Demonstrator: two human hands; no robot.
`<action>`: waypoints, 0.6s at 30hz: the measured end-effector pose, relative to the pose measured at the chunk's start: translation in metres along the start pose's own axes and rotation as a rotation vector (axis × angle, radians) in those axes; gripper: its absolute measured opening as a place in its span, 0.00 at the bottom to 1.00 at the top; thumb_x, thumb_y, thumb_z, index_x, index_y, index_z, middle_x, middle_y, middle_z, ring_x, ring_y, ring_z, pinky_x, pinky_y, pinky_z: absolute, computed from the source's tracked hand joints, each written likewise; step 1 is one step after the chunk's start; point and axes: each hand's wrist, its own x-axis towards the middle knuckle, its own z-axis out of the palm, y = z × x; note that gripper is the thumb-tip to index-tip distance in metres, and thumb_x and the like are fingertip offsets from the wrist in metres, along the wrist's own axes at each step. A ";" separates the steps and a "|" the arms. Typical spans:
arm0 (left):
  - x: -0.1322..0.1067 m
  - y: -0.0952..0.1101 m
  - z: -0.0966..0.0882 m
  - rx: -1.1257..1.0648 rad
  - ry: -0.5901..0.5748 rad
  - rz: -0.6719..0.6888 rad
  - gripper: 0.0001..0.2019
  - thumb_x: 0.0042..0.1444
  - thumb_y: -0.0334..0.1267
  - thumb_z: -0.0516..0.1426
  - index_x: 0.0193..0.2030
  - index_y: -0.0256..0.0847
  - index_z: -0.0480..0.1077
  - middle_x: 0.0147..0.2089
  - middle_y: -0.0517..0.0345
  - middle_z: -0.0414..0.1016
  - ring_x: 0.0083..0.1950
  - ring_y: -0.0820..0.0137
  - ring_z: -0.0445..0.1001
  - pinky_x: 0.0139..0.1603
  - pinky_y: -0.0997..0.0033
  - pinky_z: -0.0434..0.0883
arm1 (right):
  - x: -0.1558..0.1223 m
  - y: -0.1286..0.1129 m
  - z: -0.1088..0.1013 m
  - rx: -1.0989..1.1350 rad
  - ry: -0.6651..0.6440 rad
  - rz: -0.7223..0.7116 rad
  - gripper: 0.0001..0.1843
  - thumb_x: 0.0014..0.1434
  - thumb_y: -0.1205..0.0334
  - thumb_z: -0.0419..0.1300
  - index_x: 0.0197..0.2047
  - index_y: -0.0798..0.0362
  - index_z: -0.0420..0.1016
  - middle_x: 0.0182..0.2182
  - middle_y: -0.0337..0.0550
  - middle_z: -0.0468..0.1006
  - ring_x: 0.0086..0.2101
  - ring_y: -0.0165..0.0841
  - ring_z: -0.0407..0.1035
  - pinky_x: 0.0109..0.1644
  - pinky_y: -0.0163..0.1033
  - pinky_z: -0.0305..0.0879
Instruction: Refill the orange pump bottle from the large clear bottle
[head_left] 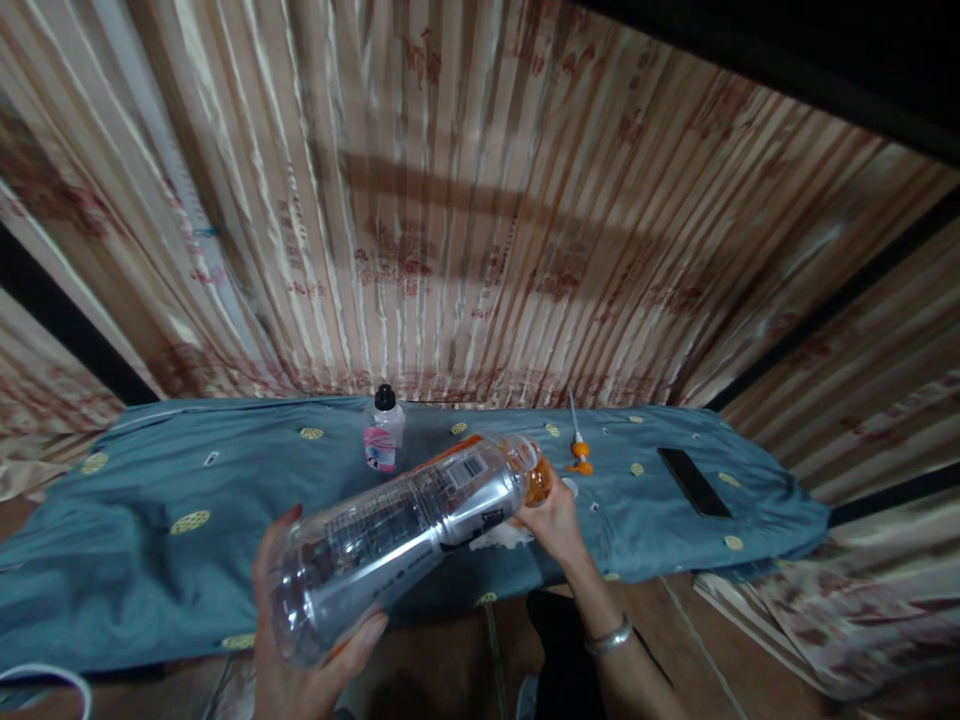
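Gripping base of large clear bottle (405, 530) with left hand (289, 680), wrist cut off at bottom edge; slanted above teal cloth (172, 465), neck end toward right hand (556, 515); clasping amber container (538, 485) with right hand, mostly hidden behind bottle; can't tell if touching; white patch (504, 536) below, hard to make out; also on cloth: pink-labelled bottle (384, 435), orange pump (580, 457), dark phone (694, 482).

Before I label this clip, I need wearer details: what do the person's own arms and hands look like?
The left hand and right hand are gloveless, fingers uncovered. A shiny silver bangle circles the right forearm, which shows no sleeve.
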 end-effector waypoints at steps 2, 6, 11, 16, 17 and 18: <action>0.000 -0.001 0.000 0.010 0.006 0.001 0.53 0.52 0.63 0.76 0.81 0.44 0.67 0.73 0.38 0.76 0.66 0.39 0.83 0.75 0.32 0.77 | 0.000 -0.001 0.000 0.013 -0.004 -0.006 0.37 0.48 0.55 0.82 0.61 0.49 0.83 0.51 0.48 0.94 0.48 0.50 0.90 0.57 0.53 0.88; 0.001 0.000 -0.001 0.030 0.017 -0.004 0.53 0.51 0.63 0.76 0.80 0.47 0.68 0.74 0.40 0.75 0.67 0.40 0.82 0.76 0.33 0.76 | 0.000 -0.001 0.000 0.041 -0.019 -0.007 0.37 0.49 0.56 0.81 0.62 0.48 0.82 0.52 0.48 0.94 0.49 0.50 0.90 0.57 0.52 0.89; 0.001 0.001 -0.002 0.014 0.006 -0.037 0.54 0.49 0.62 0.77 0.80 0.46 0.68 0.67 0.42 0.80 0.59 0.43 0.86 0.67 0.38 0.84 | 0.000 -0.001 0.000 0.044 -0.018 -0.001 0.38 0.49 0.55 0.81 0.63 0.49 0.82 0.54 0.50 0.94 0.51 0.51 0.90 0.61 0.54 0.88; 0.002 0.000 -0.002 0.022 0.006 -0.027 0.51 0.51 0.61 0.76 0.79 0.46 0.68 0.64 0.43 0.83 0.57 0.45 0.87 0.64 0.39 0.86 | 0.001 0.000 0.000 0.094 -0.036 -0.007 0.38 0.49 0.55 0.81 0.64 0.48 0.82 0.55 0.49 0.93 0.52 0.50 0.90 0.61 0.53 0.88; 0.002 0.001 -0.002 0.021 0.006 -0.027 0.51 0.51 0.61 0.76 0.79 0.46 0.68 0.64 0.44 0.83 0.56 0.45 0.87 0.64 0.39 0.86 | 0.001 0.000 0.000 0.099 -0.039 -0.004 0.38 0.49 0.55 0.81 0.64 0.48 0.82 0.54 0.49 0.94 0.52 0.50 0.90 0.61 0.53 0.88; 0.002 0.001 -0.002 0.019 0.007 -0.027 0.52 0.50 0.61 0.76 0.79 0.46 0.68 0.63 0.44 0.83 0.56 0.46 0.87 0.64 0.39 0.86 | 0.001 0.000 -0.001 0.101 -0.041 0.002 0.38 0.49 0.55 0.81 0.63 0.48 0.82 0.54 0.49 0.94 0.51 0.50 0.90 0.60 0.53 0.88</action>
